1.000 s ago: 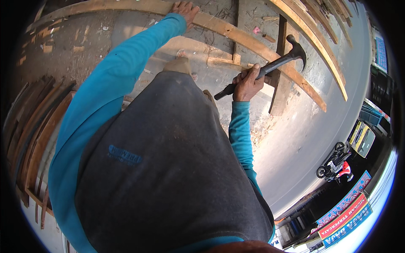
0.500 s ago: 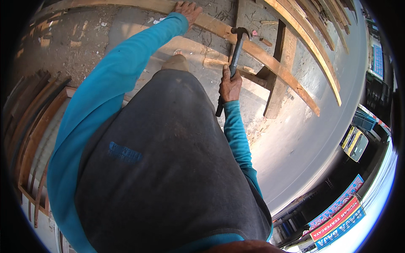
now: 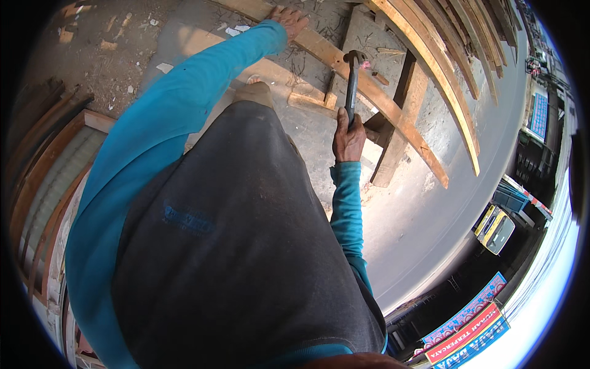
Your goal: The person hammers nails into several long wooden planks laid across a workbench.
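Note:
My right hand [image 3: 348, 138] grips the dark handle of a claw hammer [image 3: 352, 80], whose head rests down on a long wooden plank [image 3: 393, 111]. My left hand [image 3: 289, 18], in a blue sleeve, presses flat on the same plank farther up. My dark grey vest fills the middle of the view and hides the ground beneath me.
Several curved wooden strips [image 3: 442, 67] lie beyond the plank, with a short crosspiece [image 3: 396, 141] under it. Curved wood frames [image 3: 43, 184] are stacked at the left. Chips and scraps litter the concrete floor [image 3: 123, 67]. A parked vehicle [image 3: 496, 227] and coloured banners [image 3: 467, 326] sit at the right.
The hammer swung from raised at the right down onto the plank. My left hand stayed pressed on the plank.

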`<act>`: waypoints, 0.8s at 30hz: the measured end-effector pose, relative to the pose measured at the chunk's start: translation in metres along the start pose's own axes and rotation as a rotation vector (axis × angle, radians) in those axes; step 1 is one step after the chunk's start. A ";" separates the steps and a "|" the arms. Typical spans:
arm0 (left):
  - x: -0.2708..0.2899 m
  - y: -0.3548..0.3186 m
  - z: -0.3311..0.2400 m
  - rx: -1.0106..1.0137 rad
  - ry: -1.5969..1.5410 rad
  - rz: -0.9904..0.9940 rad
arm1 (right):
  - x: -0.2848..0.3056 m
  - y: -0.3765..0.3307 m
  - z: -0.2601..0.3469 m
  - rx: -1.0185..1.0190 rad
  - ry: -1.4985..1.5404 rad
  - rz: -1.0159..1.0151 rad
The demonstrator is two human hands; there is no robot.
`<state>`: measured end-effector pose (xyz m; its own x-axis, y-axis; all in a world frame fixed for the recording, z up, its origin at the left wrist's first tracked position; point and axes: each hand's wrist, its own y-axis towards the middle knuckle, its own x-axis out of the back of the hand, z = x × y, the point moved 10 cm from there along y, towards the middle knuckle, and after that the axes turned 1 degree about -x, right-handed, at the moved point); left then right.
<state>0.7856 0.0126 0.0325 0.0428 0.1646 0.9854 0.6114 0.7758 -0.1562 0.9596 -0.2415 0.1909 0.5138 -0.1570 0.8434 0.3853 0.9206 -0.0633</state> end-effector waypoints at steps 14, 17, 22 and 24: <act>0.036 -0.009 -0.022 -0.011 -0.132 0.146 | -0.046 -0.012 -0.038 0.085 0.243 -0.207; -0.002 0.001 0.006 0.103 -0.333 0.096 | -0.092 -0.026 -0.056 -0.505 0.604 0.023; 0.071 -0.048 -0.006 -0.116 -0.324 -0.224 | -0.078 -0.016 -0.061 -0.353 0.234 -0.043; 0.103 -0.081 0.008 -0.122 -0.421 -0.323 | -0.081 -0.019 -0.057 -0.427 0.251 -0.062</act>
<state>0.7338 -0.0287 0.1464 -0.4671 0.1786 0.8660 0.6295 0.7549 0.1839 0.9543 -0.2669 0.0935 0.6288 -0.3360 0.7012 0.6730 0.6869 -0.2743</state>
